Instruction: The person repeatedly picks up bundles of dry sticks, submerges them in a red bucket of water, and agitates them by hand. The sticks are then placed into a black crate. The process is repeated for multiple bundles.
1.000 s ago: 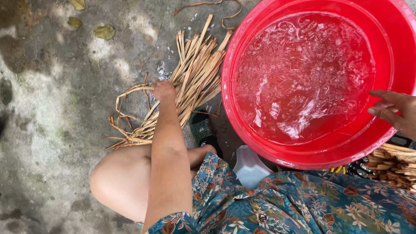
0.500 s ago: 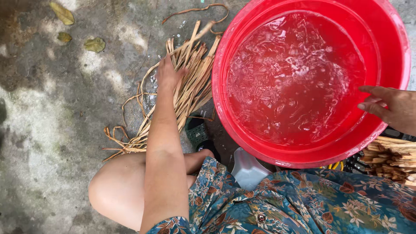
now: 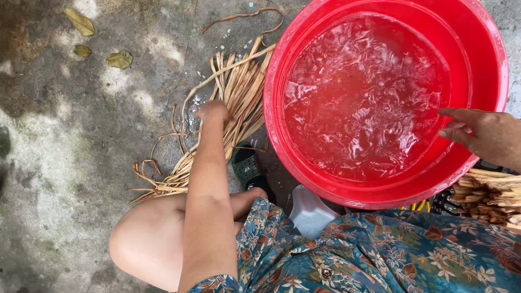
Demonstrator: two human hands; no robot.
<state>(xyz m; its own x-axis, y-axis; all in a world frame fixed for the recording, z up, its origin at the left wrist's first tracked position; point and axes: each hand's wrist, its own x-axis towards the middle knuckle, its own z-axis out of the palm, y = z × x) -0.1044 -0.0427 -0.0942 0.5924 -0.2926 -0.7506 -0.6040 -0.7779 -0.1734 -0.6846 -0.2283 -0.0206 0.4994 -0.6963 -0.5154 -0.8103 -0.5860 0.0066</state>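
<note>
The left hand (image 3: 213, 111) is closed over the bundle of dried reed strips (image 3: 228, 108) lying on the concrete just left of the red basin (image 3: 491, 81), fingers curled on the stalks (how tightly, I cannot tell). The right hand (image 3: 480, 133) hovers over the basin's right rim, fingers loosely spread, holding nothing. Judged step: gathering 1 handful. Next calls for a firm grasp and a lift clear of the rim.

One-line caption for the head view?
Left hand on straw strips; right hand open over red water basin.
</note>
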